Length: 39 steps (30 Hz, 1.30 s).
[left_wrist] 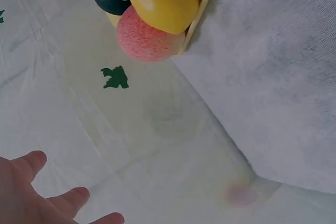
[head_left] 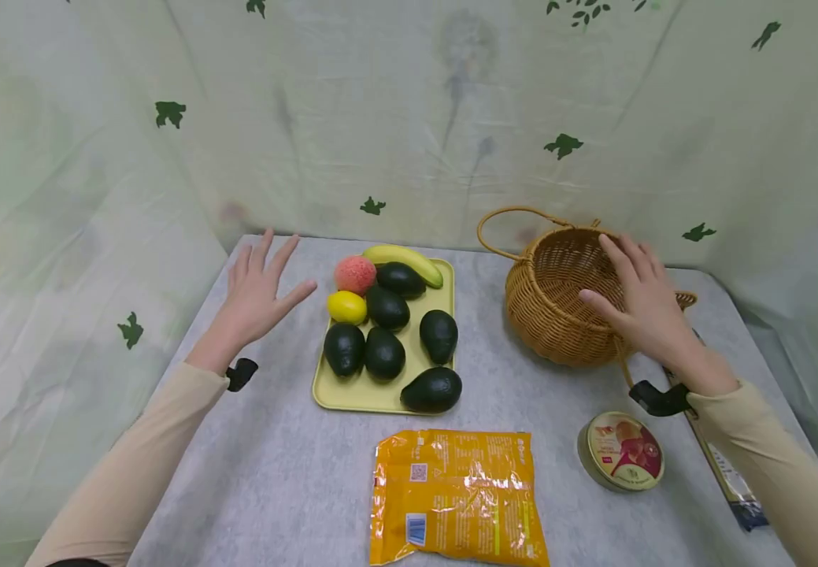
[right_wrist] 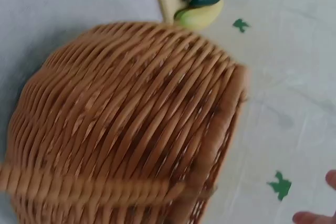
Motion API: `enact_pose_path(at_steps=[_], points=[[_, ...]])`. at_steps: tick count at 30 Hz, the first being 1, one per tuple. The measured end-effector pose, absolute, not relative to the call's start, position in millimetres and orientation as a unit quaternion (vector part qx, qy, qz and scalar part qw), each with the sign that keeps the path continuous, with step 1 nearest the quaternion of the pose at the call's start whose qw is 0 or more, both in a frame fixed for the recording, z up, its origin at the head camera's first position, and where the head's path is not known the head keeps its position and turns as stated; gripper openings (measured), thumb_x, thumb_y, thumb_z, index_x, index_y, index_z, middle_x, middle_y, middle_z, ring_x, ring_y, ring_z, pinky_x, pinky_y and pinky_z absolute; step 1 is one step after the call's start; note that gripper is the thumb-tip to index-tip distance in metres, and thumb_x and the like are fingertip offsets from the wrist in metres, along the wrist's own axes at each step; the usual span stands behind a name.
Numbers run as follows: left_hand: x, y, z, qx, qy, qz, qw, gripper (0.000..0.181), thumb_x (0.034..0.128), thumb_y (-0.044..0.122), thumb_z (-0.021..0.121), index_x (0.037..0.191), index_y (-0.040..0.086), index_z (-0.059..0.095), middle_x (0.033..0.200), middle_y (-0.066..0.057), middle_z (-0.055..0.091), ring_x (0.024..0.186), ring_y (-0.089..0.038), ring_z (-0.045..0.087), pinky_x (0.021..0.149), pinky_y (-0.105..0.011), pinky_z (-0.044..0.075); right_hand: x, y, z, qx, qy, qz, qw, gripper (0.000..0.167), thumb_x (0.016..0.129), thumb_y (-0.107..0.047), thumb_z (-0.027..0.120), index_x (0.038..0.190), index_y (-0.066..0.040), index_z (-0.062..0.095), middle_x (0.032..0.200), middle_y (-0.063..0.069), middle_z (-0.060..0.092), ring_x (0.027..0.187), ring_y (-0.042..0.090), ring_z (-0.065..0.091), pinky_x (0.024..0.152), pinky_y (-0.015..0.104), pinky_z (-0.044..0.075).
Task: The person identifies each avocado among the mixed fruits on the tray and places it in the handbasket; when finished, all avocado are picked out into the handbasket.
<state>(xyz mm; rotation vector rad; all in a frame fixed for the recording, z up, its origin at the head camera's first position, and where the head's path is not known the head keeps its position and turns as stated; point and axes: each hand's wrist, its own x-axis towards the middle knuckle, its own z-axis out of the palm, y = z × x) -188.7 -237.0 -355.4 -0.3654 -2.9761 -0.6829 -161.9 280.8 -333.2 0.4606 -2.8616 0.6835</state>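
My left hand (head_left: 256,295) is raised left of a yellow tray (head_left: 416,354), fingers spread and holding nothing. On the tray lie several dark green avocados (head_left: 384,354), a banana (head_left: 409,258), a pink peach (head_left: 355,275) and a lemon (head_left: 346,307). The lemon (left_wrist: 164,1) and peach (left_wrist: 144,38) also show in the left wrist view. My right hand (head_left: 645,303) hovers with extended fingers in front of a brown wicker basket (head_left: 550,315), covering part of its right side; it grips nothing. The basket (right_wrist: 121,114) fills much of the right wrist view.
An orange foil bag (head_left: 458,496) lies at the table's near edge. Right of it sits a round tin (head_left: 623,451). A dark flat package (head_left: 731,480) lies partly under my right forearm. A patterned curtain (head_left: 409,118) hangs behind the table.
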Motion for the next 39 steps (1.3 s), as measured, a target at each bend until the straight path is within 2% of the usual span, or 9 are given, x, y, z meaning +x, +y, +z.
enact_pose_path(at_steps=[4, 7, 12, 15, 19, 23, 27, 32, 39], points=[[-183, -247, -364, -0.129, -0.961, -0.242, 0.023, 0.080, 0.0944, 0.055, 0.049, 0.156, 0.021, 0.009, 0.158, -0.016, -0.007, 0.139, -0.048, -0.007, 0.107, -0.065, 0.001, -163, 267, -332, 0.194, -0.940, 0.269, 0.078, 0.081, 0.093, -0.042, 0.061, 0.155, -0.017, 0.015, 0.158, 0.017, 0.010, 0.142, 0.041, 0.005, 0.106, 0.066, 0.007], [-180, -253, -372, -0.127, -0.958, -0.258, 0.007, 0.081, 0.0941, 0.053, 0.051, 0.156, 0.023, 0.007, 0.159, -0.013, -0.008, 0.140, -0.047, -0.005, 0.105, -0.068, 0.007, -165, 257, -335, 0.224, -0.927, 0.292, 0.078, 0.081, 0.092, -0.040, 0.064, 0.155, -0.019, 0.017, 0.158, 0.014, 0.013, 0.142, 0.037, 0.009, 0.106, 0.066, 0.012], [-174, -261, -387, -0.130, -0.941, -0.310, -0.028, 0.081, 0.0944, 0.047, 0.055, 0.156, 0.026, 0.006, 0.159, -0.010, -0.007, 0.141, -0.043, -0.002, 0.103, -0.071, 0.009, -168, 239, -345, 0.286, -0.897, 0.327, 0.081, 0.078, 0.091, -0.033, 0.067, 0.154, -0.018, 0.022, 0.156, 0.010, 0.022, 0.141, 0.033, 0.019, 0.108, 0.059, 0.019], [-172, -264, -398, -0.143, -0.928, -0.342, -0.045, 0.083, 0.0937, 0.042, 0.059, 0.156, 0.024, 0.007, 0.160, -0.010, -0.003, 0.142, -0.040, 0.000, 0.104, -0.069, 0.009, -169, 227, -351, 0.313, -0.876, 0.362, 0.062, 0.077, 0.091, -0.025, 0.068, 0.153, -0.015, 0.025, 0.154, 0.009, 0.027, 0.138, 0.031, 0.027, 0.105, 0.056, 0.028], [-169, -266, -415, -0.153, -0.909, -0.381, -0.064, 0.087, 0.0905, 0.034, 0.067, 0.155, 0.026, 0.010, 0.160, -0.008, 0.005, 0.143, -0.034, 0.007, 0.107, -0.063, 0.013, -170, 213, -357, 0.334, -0.844, 0.419, 0.006, 0.075, 0.091, -0.014, 0.067, 0.152, -0.015, 0.025, 0.152, 0.008, 0.031, 0.133, 0.029, 0.036, 0.102, 0.053, 0.034], [-166, -268, -429, -0.147, -0.888, -0.427, -0.090, 0.091, 0.0868, 0.026, 0.073, 0.155, 0.027, 0.011, 0.159, -0.004, 0.011, 0.142, -0.032, 0.013, 0.110, -0.057, 0.017, -170, 197, -357, 0.348, -0.814, 0.462, -0.049, 0.075, 0.090, -0.004, 0.066, 0.152, -0.013, 0.025, 0.150, 0.009, 0.035, 0.129, 0.030, 0.041, 0.102, 0.053, 0.035], [-160, -268, -442, -0.155, -0.867, -0.458, -0.118, 0.095, 0.0854, 0.021, 0.074, 0.155, 0.027, 0.010, 0.159, -0.005, 0.012, 0.143, -0.031, 0.013, 0.111, -0.055, 0.014, -176, 189, -370, 0.363, -0.786, 0.494, -0.087, 0.074, 0.091, -0.004, 0.065, 0.152, -0.013, 0.025, 0.150, 0.006, 0.035, 0.129, 0.030, 0.041, 0.101, 0.051, 0.036], [-152, -264, -458, -0.173, -0.852, -0.474, -0.143, 0.099, 0.0824, 0.016, 0.077, 0.155, 0.016, 0.010, 0.158, -0.009, 0.016, 0.143, -0.031, 0.011, 0.111, -0.056, 0.011, -180, 181, -385, 0.376, -0.756, 0.520, -0.125, 0.073, 0.092, -0.003, 0.063, 0.152, -0.016, 0.025, 0.151, 0.010, 0.033, 0.131, 0.034, 0.037, 0.103, 0.049, 0.036], [-147, -258, -474, -0.182, -0.852, -0.463, -0.162, 0.102, 0.0791, 0.017, 0.080, 0.154, 0.008, 0.012, 0.157, -0.012, 0.018, 0.144, -0.032, 0.006, 0.111, -0.057, 0.006, -180, 167, -396, 0.379, -0.730, 0.535, -0.192, 0.074, 0.090, -0.004, 0.065, 0.152, -0.015, 0.026, 0.151, 0.007, 0.034, 0.133, 0.027, 0.036, 0.105, 0.048, 0.032]])
